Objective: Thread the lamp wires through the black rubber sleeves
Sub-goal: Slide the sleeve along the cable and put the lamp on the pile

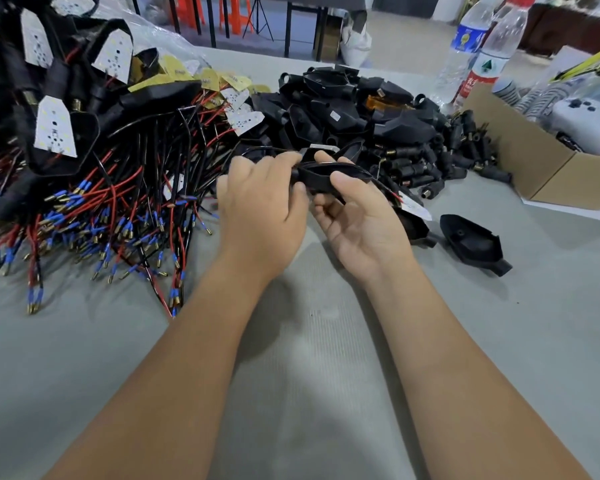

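- Head view: both hands meet above the grey worktop [309,358], sharing one black lamp housing [321,174] held just in front of the pile of loose housings [343,105].
- Left hand [262,209], seen from the back: its fingers curl onto the narrow left end of the housing, where the wire should pass. The fingertips are hidden, so whether they pinch wire or housing cannot be told.
- Right hand [357,220], palm up: thumb on the near edge and fingers behind the far edge pinch the housing's wide body.
- Handling, housing: judged a light, thin moulded shell, stiff enough to take a firm pinch on its rims; the tubular neck is the natural place to steady it.
- Handling, wires: the red and black leads in the finished heap [111,202] look thin and limp, ending in blue sleeves with brass tips. Judged best gripped close behind the tip, so the lead does not buckle when pushed.
- Handling, rubber sleeves [440,157]: small black ribbed pieces piled near the cardboard box [534,168]. Probably soft and grippy, so a wire may drag inside them.
- One empty housing [473,242] lies apart on the worktop to the right.
- Writing: two plastic bottles [478,53] carry a blue label and a red-and-white label with a green tree mark; the characters are too blurred to read. The white lamp boards [54,128] show no legible print.
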A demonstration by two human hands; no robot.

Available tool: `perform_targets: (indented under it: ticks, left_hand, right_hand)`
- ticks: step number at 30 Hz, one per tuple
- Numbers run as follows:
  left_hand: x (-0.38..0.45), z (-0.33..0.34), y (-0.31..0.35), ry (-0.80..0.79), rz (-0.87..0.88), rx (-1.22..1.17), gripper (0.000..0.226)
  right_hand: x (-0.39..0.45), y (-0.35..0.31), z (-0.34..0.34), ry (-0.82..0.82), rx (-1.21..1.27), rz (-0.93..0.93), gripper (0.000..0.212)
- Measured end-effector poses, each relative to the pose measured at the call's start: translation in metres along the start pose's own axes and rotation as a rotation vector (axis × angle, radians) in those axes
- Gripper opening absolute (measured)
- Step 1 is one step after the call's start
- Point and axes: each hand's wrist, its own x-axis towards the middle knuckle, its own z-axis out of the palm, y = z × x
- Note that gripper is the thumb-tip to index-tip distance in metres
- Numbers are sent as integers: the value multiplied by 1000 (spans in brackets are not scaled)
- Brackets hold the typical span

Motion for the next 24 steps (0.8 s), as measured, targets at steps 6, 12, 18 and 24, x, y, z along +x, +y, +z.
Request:
perform_targets:
  ticks: [6,12,18,24]
  left_hand:
    - [4,-18,-3,257,65,211,27]
    - [-3,-13,-25,-89,-101,438,35]
    - [2,-3,-12,-239,-122,-59,23]
    - [3,-1,-9,-182,-186,-232,43]
  right_hand:
    - [0,-3,-5,-46,197,35,32]
    - [2,1,-6,66,-15,-30,28]
    - [1,1,-7,25,-152,-62,33]
    - [0,2,-9,15,-147,-40,38]
